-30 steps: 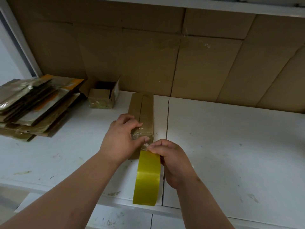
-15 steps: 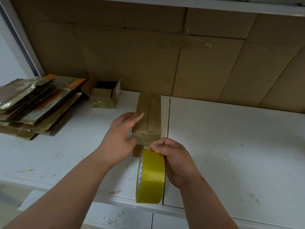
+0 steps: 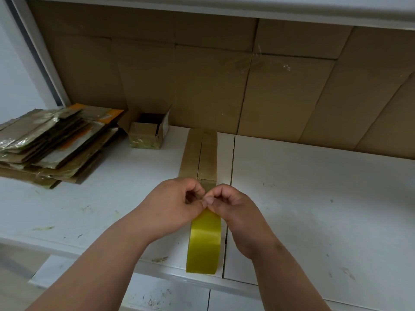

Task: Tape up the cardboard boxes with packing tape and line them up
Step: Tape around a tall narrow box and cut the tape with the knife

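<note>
Both hands meet at the near end of the long box [image 3: 198, 153], which lies on the white table [image 3: 314, 198] with its far end against the cardboard wall [image 3: 202, 75] and a seam running down the middle of its top. The left hand [image 3: 173, 205] has its fingers curled in, thumb and fingertips drawn together right at the box's near edge; it looks to be pinching the free end of the tape there, though the strip itself is too clear to make out for certain. The right hand [image 3: 233, 209] is curled as well, its fingertips touching those of the left hand, pinching at the top of the yellow tape roll [image 3: 203, 243]. The roll stands on edge between the two wrists, hanging just past the near edge of the table. Far left, a small box [image 3: 146, 135] sits with its flaps open, shiny tape across its front. Beside it, further left, a stack of flattened boxes [image 3: 49, 149] lies piled on the table, some streaked with orange.
</note>
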Available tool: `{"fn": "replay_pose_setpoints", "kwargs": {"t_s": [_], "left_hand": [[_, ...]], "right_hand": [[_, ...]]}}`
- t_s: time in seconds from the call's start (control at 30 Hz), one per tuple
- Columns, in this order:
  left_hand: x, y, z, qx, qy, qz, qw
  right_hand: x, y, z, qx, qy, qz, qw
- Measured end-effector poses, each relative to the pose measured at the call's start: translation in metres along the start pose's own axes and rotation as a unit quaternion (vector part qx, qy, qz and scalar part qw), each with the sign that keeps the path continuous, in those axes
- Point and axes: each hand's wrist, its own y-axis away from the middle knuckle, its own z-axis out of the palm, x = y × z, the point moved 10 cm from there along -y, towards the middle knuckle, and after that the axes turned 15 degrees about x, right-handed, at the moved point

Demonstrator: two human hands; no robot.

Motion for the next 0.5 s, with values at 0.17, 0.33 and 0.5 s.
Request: {"fn": "replay_pose_setpoints", "kwargs": {"t_s": [0.17,0.33,0.5], "left_hand": [[0.0,0.001,-0.001,-0.006,-0.006,-0.022,1.0],[-0.001,0.002,-0.001,-0.034,-0.012,-0.033,0.999],[-0.003,0.003,-0.008,0.014,-0.018,-0.036,0.999]], "right_hand": [[-0.017,0.005,-0.004,0.034,0.079,-0.105,0.991],[-0.027,0.012,-0.002,0.049,0.098,-0.18,0.978],[-0.023,0.015,-0.006,0.087,0.068,-0.159,0.981]]}}
